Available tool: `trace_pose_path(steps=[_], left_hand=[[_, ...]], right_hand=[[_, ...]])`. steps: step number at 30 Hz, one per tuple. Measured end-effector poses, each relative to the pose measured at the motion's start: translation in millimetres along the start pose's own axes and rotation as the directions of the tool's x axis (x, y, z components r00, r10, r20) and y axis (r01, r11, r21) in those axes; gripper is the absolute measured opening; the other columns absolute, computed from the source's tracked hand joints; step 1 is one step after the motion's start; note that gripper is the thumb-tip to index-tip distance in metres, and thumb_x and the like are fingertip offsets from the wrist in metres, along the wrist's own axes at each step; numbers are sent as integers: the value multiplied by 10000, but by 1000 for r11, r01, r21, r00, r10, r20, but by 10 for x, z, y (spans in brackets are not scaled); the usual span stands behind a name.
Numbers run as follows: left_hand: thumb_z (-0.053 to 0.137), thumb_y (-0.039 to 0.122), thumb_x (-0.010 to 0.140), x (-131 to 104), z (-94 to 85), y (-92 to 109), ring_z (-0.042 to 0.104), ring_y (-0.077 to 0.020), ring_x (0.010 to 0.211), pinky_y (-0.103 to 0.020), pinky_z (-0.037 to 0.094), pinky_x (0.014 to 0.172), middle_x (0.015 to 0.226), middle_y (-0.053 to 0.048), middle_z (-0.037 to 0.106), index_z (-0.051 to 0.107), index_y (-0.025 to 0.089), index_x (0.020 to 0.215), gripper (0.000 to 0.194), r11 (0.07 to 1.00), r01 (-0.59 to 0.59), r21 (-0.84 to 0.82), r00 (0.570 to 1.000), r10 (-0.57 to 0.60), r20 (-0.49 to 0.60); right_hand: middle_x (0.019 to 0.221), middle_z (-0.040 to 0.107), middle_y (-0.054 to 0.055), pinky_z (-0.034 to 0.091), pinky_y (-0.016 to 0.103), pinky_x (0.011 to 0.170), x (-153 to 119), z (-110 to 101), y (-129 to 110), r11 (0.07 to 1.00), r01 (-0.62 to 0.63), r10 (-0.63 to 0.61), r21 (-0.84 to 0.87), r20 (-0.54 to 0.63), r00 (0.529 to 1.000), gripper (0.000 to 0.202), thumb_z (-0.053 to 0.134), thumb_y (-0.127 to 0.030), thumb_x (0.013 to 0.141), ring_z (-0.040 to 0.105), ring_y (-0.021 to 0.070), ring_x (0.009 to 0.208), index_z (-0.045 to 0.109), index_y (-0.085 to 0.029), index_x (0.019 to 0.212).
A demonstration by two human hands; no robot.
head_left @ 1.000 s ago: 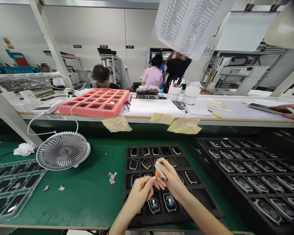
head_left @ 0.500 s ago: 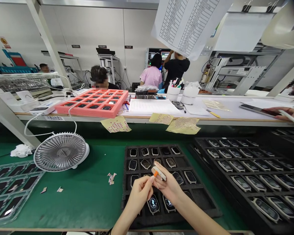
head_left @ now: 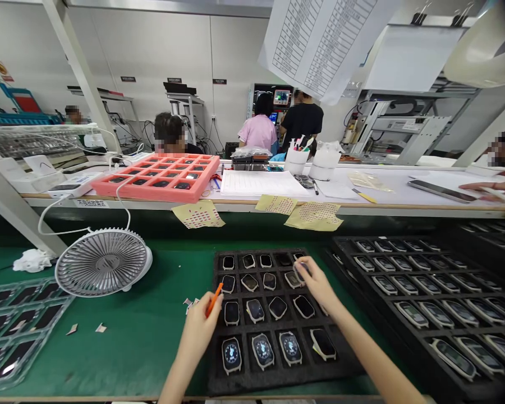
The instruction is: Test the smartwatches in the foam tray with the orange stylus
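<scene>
My left hand is closed around a slim orange stick, which points up beside the left edge of a black foam tray. At the tray's far right, my right hand pinches a watch, partly hidden by the fingers. Watch heads without straps sit in most of the tray's pockets. In the nearest row, several show lit dials, such as one lit watch. The dark-faced watch at that row's right end sits tilted, with a bit of yellow at its edge.
More black trays of watches lie to the right. On the left are a round fan, a clear plastic tray and paper scraps. A shelf behind carries a pink foam tray. Another person's hand rests there.
My hands have moved apart: the left went left with the orange stick, the right went to the tray's far right with a watch. The other person's hand shifted slightly.
</scene>
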State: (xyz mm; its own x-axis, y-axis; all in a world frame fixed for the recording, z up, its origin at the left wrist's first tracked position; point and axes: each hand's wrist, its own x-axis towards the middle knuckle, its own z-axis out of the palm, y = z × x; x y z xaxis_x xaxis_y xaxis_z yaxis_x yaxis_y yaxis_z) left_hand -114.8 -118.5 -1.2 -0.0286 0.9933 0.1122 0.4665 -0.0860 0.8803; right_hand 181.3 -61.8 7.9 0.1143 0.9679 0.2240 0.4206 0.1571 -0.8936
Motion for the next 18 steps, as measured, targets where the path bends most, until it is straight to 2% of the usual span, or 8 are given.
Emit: trace_pose_path(steps=[3, 5, 8, 11, 14, 18], left_hand=[[437, 367, 854, 36, -223, -223, 463, -139, 485, -216, 298, 503, 521, 36, 450, 403, 216, 609, 291, 948, 97, 302, 995, -81, -64], [418, 341, 871, 42, -297, -290, 547, -180, 522, -223, 316, 504, 558, 6, 530, 443, 220, 662, 243, 895, 170, 413, 985, -154, -73], [411, 386, 889, 33, -338, -285, 630, -246, 618, -239, 356, 522, 651, -40, 626, 508, 214, 832, 206, 843, 224, 489, 974, -202, -99], [391, 428, 898, 15, -327, -217, 654, -277, 690, -259, 393, 561, 709, -65, 661, 520, 207, 949, 261, 849, 211, 484, 977, -175, -119], [377, 445, 896, -8, -258, -120, 653, -267, 698, -266, 401, 586, 749, -63, 666, 530, 216, 940, 279, 896, 145, 419, 989, -128, -69], [350, 494, 897, -66, -107, 64, 589, -209, 583, -249, 362, 551, 651, -16, 609, 550, 207, 919, 351, 968, 39, 246, 996, -59, 74]], right_hand=[[703, 581, 8, 453, 324, 599, 221, -300, 398, 915, 108, -98, -388, 45, 994, 284, 375, -493, 868, 528, 177, 544, 489, -234, 847], [706, 599, 26, 458, 342, 629, 262, -369, 560, 886, 140, -121, -442, 71, 990, 265, 363, -468, 863, 561, 206, 598, 483, -240, 801], [769, 607, 76, 445, 375, 663, 217, -332, 621, 860, 159, -142, -485, 72, 987, 249, 398, -441, 846, 581, 264, 730, 505, -237, 751], [908, 597, 119, 413, 408, 729, 135, -219, 538, 761, 234, -232, -605, 83, 969, 203, 409, -359, 865, 556, 298, 881, 546, -221, 808], [909, 618, 110, 401, 403, 738, 97, -80, 427, 663, 332, -261, -671, 208, 943, 161, 398, -269, 882, 560, 286, 892, 548, -217, 856], [893, 634, 121, 397, 435, 763, 157, 60, 363, 777, 266, -128, -570, 270, 954, 140, 451, -300, 857, 549, 323, 939, 555, -210, 835]])
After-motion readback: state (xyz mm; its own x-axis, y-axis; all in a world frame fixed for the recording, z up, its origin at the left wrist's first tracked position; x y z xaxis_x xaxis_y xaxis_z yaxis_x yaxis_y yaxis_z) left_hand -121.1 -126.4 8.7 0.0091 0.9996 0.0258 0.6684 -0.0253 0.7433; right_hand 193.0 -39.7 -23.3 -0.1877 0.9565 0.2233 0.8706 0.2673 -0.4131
